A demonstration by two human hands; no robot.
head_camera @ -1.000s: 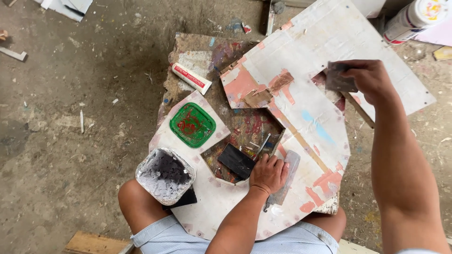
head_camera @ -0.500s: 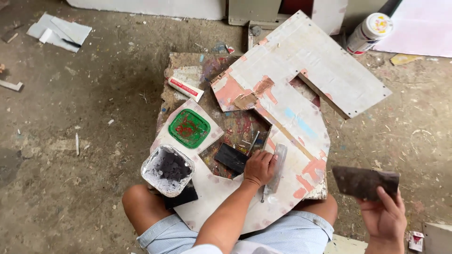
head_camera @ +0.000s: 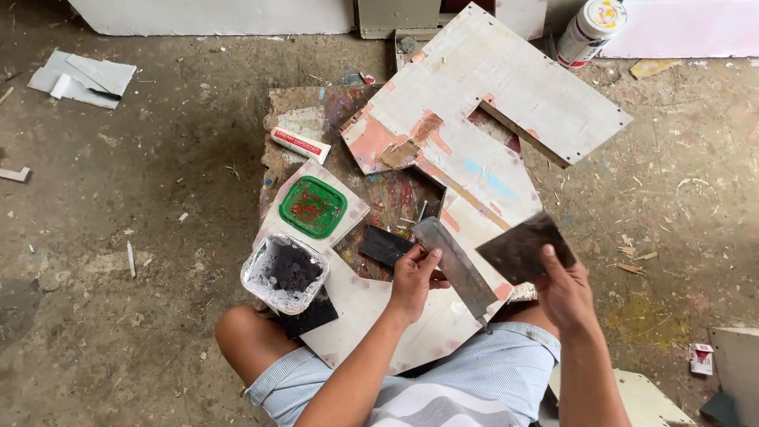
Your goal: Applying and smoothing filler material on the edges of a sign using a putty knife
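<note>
Left hand (head_camera: 413,278) pinches long grey metal scraper blade (head_camera: 457,267), blade running toward 4 o'clock. Right hand (head_camera: 563,294) grips dark flat rectangular scraper plate (head_camera: 523,248) at its lower edge, just beside the blade at 3 o'clock. Clear plastic tub of dark grey putty (head_camera: 285,273) at 9 o'clock of left hand; green square lid (head_camera: 313,207) at 12 o'clock of tub. Under all: white paint-stained board (head_camera: 506,87).

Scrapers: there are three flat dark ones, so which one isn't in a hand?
The small black scraper lying on the board, beside the green lid. The left hand holds the long blade; the right hand holds the wide one.
</note>
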